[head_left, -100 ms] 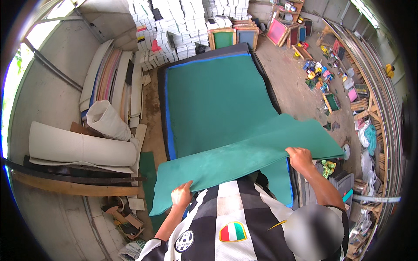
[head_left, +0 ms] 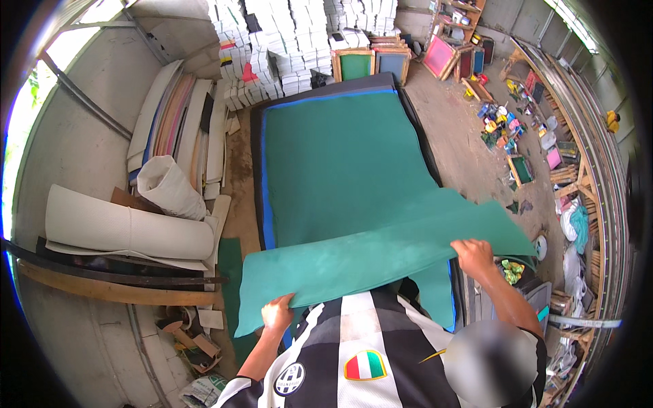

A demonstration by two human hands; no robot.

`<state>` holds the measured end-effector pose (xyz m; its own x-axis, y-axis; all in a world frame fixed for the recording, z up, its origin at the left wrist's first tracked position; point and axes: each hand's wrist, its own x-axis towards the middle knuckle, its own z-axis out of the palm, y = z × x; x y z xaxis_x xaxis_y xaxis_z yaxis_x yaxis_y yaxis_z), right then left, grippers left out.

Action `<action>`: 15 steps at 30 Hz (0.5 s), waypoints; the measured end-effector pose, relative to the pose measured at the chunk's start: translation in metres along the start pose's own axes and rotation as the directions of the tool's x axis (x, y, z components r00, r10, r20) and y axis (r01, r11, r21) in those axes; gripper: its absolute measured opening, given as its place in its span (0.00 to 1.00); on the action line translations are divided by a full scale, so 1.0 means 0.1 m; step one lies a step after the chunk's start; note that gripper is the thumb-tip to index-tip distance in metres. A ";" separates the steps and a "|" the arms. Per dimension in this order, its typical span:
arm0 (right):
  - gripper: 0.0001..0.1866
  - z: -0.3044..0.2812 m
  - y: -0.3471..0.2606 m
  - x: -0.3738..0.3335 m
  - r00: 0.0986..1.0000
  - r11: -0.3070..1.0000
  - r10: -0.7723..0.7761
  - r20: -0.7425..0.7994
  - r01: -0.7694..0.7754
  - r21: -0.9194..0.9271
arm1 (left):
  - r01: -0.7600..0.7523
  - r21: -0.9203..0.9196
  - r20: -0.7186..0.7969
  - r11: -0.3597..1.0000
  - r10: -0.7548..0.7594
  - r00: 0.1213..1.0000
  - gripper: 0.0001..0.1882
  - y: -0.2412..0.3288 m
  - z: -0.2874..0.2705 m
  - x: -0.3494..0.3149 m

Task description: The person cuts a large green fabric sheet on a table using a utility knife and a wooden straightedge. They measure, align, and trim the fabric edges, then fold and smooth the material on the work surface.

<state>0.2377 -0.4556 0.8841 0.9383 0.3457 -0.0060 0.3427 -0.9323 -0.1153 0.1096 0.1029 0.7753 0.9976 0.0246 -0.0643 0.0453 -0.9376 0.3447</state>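
Grasping the near edge of a green sheet [head_left: 354, 255] in the fingers of the left hand [head_left: 277, 313] and right hand [head_left: 474, 259]. Held slantwise across the near part of a flat stack [head_left: 360, 84], right of a white roll [head_left: 129, 228].

green sheet [head_left: 381, 251], thin, flexible, faintly pale-patched, bowed, slanting across a flat green layer [head_left: 340, 163]

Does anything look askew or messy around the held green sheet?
Two things: the green sheet held by the left hand and right hand slants across the stack of sheets rather than lying square with it, and small coloured items lie scattered on the floor at the right.
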 end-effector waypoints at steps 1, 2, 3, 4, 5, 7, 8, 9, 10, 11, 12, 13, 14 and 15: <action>0.12 -0.07 0.05 0.03 0.999 0.999 -0.027 0.044 0.025 0.030 | 0.015 -0.010 -0.043 1.000 -0.016 0.999 0.23 -0.07 -0.02 0.05; 0.12 -0.10 0.10 0.01 0.995 0.998 -0.045 0.093 0.040 0.056 | 0.029 -0.019 -0.074 0.999 -0.030 0.997 0.26 -0.06 -0.18 0.17; 0.11 -0.06 0.21 -0.06 0.985 0.997 0.013 0.174 -0.027 0.078 | 0.017 0.003 -0.025 1.000 -0.017 1.000 0.25 -0.05 -0.33 0.32; 0.11 -0.01 0.34 -0.13 0.965 0.992 0.060 0.256 -0.087 0.095 | 0.013 0.025 0.022 1.000 -0.013 1.000 0.25 -0.07 -0.42 0.42; 0.11 0.04 0.45 -0.12 0.937 0.983 0.105 0.332 -0.148 0.107 | -0.028 0.039 0.081 0.999 0.025 0.996 0.24 -0.11 -0.39 0.48; 0.09 0.17 0.61 0.18 0.919 0.986 0.086 0.384 -0.133 0.097 | -0.106 0.072 0.199 0.992 0.090 0.976 0.21 -0.19 -0.28 0.63; 0.08 0.26 0.68 0.34 0.909 0.987 0.078 0.409 -0.128 0.095 | -0.103 0.136 0.270 0.985 0.063 0.961 0.19 -0.21 -0.27 0.82; 0.08 0.32 0.78 0.58 0.882 0.989 0.084 0.463 -0.129 0.066 | -0.115 0.193 0.336 0.974 0.045 0.941 0.17 -0.19 -0.26 1.11; 0.09 0.40 0.90 0.95 0.853 0.991 0.090 0.515 -0.128 0.038 | -0.130 0.249 0.398 0.960 0.021 0.917 0.15 -0.20 -0.23 1.42; 0.10 0.47 0.99 1.43 0.818 0.994 0.080 0.569 -0.106 0.013 | -0.125 0.303 0.436 0.945 -0.020 0.900 0.12 -0.40 -0.06 1.81; 0.13 0.45 1.05 1.96 0.842 1.000 0.022 0.539 -0.026 0.001 | -0.177 0.315 0.449 0.933 0.018 0.894 0.09 -0.36 -0.12 2.35; 0.15 0.50 1.21 2.51 0.860 0.999 -0.009 0.509 0.026 -0.026 | -0.250 0.407 0.508 0.878 0.010 0.862 0.08 -0.43 -0.08 2.95; 0.14 0.52 1.42 3.06 0.893 1.000 0.018 0.449 -0.028 0.014 | -0.292 0.491 0.485 0.820 0.021 0.874 0.07 -0.46 -0.16 3.57; 0.11 0.22 1.48 3.68 0.927 0.995 0.036 0.375 0.001 -0.098 | -0.304 0.513 0.376 0.803 0.108 0.920 0.07 -0.40 -0.42 4.19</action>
<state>0.6324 -0.4645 0.8426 0.8645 0.3269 -0.3817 0.3467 -0.9378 -0.0178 0.5282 0.1651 0.7737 0.9035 -0.2090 -0.3742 -0.2933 -0.9381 -0.1843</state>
